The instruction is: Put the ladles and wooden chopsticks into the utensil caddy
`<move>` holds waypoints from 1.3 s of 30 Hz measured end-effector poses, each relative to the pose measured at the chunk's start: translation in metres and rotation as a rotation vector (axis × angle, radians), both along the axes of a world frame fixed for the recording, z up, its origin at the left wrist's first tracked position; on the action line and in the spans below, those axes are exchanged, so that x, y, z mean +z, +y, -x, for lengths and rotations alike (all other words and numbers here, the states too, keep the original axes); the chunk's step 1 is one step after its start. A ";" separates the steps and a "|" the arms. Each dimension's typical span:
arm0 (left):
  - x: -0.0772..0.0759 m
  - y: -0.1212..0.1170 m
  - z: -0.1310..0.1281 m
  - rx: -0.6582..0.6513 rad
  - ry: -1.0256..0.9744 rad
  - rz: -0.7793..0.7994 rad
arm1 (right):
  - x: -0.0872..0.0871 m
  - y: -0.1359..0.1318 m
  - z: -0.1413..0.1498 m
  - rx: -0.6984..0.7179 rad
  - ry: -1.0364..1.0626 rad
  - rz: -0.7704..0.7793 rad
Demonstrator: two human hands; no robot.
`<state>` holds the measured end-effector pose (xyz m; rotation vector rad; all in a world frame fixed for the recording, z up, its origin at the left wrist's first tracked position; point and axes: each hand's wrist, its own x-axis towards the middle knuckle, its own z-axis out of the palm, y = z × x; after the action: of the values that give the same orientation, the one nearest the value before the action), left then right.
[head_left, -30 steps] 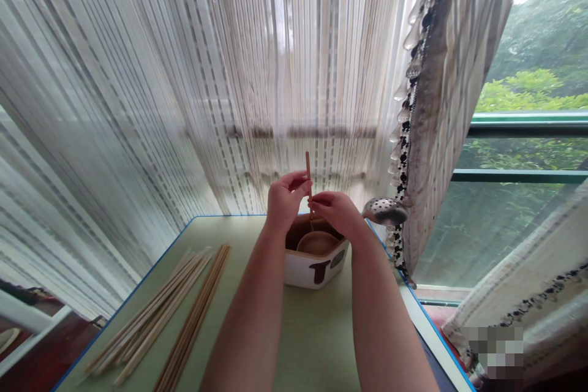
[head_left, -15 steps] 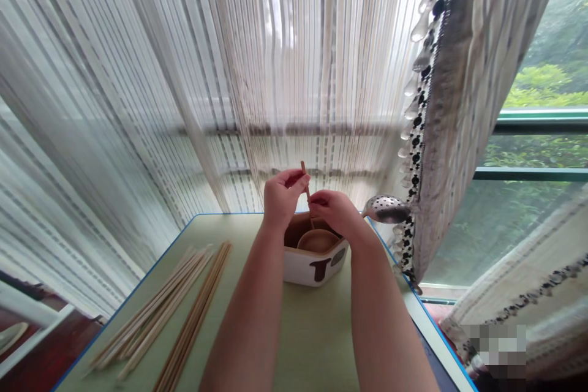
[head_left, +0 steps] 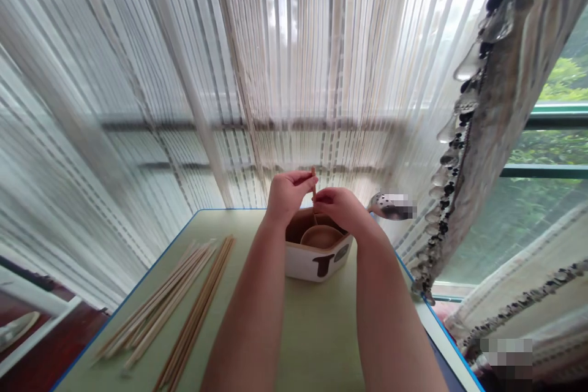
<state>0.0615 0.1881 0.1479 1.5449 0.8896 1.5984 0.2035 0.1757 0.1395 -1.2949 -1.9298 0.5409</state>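
My left hand [head_left: 290, 196] pinches the upper end of a wooden chopstick [head_left: 313, 173] between thumb and fingers. Just below and to the right, my right hand [head_left: 337, 205] closes its fingertips round the same chopstick. It stands nearly upright, its lower part reaching into a white utensil holder [head_left: 303, 263] with brown markings. A rounded brown piece [head_left: 321, 236] shows inside the holder. Beyond my right hand, a perforated metal spoon [head_left: 390, 205] sticks out to the right. My right hand and forearm hide part of the holder's rim.
Left of my arms lie a pile of pale chopsticks [head_left: 158, 303] and a bundle of darker chopsticks [head_left: 197, 312]. They rest on a light green table [head_left: 316, 337] with a blue edge. Sheer curtains [head_left: 184, 73] hang behind it, and a beaded curtain edge [head_left: 452, 159] hangs at the right.
The view has shifted slightly, moving the table and holder a little in the frame. The chopstick stands more upright than before, both hands still on it.
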 end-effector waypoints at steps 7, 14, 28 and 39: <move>0.002 -0.012 0.004 -0.045 0.032 0.036 | 0.003 -0.012 -0.002 0.031 0.032 -0.007; 0.007 -0.022 0.004 -0.055 0.116 0.047 | 0.001 -0.016 -0.013 0.008 0.013 -0.003; 0.011 -0.026 -0.006 0.002 0.156 -0.081 | 0.003 -0.019 -0.014 0.058 0.043 -0.048; 0.009 -0.026 -0.003 0.014 0.296 -0.027 | 0.005 -0.020 -0.015 0.032 -0.027 -0.003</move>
<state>0.0648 0.1620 0.1568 1.8287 1.0409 1.4178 0.2188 0.1560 0.1441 -1.2770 -1.9761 0.5386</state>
